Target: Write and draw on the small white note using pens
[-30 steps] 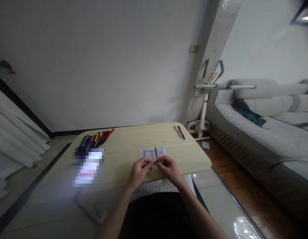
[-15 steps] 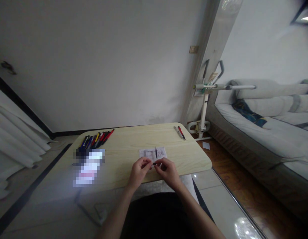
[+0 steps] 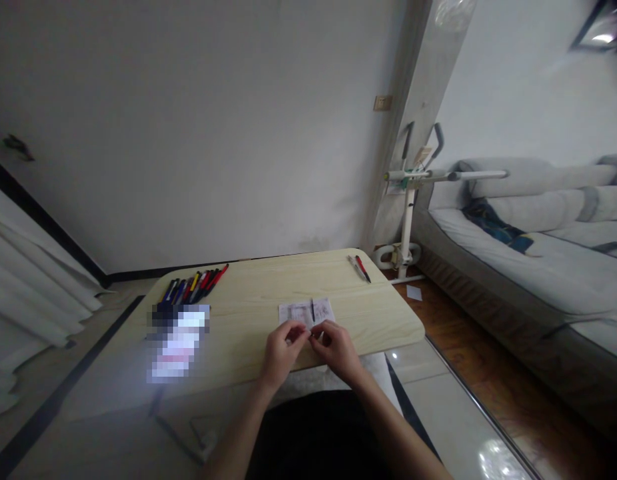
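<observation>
My left hand (image 3: 283, 350) and my right hand (image 3: 336, 347) meet at the table's front edge, fingertips almost touching. Both are closed in a pinch. Between the fingertips shows a tiny dark piece (image 3: 312, 334), too small to name. Just beyond the hands lies a printed sheet of paper (image 3: 296, 312), partly covered by my fingers. A thin dark stick (image 3: 313, 309), perhaps a pen part, rests across the paper. At the table's far right corner lie a grey pen (image 3: 356, 267) and a red and black pen (image 3: 363, 269), side by side.
On the left of the pale wooden table (image 3: 253, 287) several pens (image 3: 193, 285) lie in a row. Nearer me is a bright, pixelated rectangle (image 3: 181, 340). A wall stands behind the table; a white exercise machine (image 3: 407, 220) and a sofa (image 3: 528, 267) are to the right.
The dark piece between my fingertips shows less than before, and my fingers have shifted slightly around it. The camera view has tilted a little; the things on the table lie as before.
</observation>
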{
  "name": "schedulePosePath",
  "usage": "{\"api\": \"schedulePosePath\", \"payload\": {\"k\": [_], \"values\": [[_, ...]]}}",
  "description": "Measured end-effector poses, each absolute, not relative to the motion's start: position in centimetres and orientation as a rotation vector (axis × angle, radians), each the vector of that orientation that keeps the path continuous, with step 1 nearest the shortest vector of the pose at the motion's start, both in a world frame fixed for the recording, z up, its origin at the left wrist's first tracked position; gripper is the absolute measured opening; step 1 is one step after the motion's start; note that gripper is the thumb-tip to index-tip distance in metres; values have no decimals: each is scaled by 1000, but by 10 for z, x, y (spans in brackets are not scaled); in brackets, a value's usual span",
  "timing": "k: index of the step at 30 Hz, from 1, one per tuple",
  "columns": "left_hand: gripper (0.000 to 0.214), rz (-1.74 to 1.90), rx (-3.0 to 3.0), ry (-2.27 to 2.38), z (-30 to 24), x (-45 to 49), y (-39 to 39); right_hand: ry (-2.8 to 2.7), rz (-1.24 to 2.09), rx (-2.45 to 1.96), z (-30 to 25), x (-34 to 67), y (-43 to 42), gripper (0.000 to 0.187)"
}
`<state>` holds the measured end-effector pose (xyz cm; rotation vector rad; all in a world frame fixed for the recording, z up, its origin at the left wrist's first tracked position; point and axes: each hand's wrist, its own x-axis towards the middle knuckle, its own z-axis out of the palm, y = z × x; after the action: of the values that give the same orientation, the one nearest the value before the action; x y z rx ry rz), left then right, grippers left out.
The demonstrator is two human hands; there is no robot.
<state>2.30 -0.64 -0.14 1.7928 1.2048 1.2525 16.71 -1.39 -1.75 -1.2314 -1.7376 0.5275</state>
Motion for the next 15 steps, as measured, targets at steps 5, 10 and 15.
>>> {"api": "schedulePosePath", "payload": {"k": [5,10,15], "values": [[16,1174,1908,1228,3,22,-3,-1721,530,-1241,-21,166,-12,7],[22,1136,1959,1272,8,21,-5,-1700,543,-1258,-21,166,-12,6],[22,1132,2006,1309,21,14,1,-1652,607,-1255,-18,167,-13,8]]}}
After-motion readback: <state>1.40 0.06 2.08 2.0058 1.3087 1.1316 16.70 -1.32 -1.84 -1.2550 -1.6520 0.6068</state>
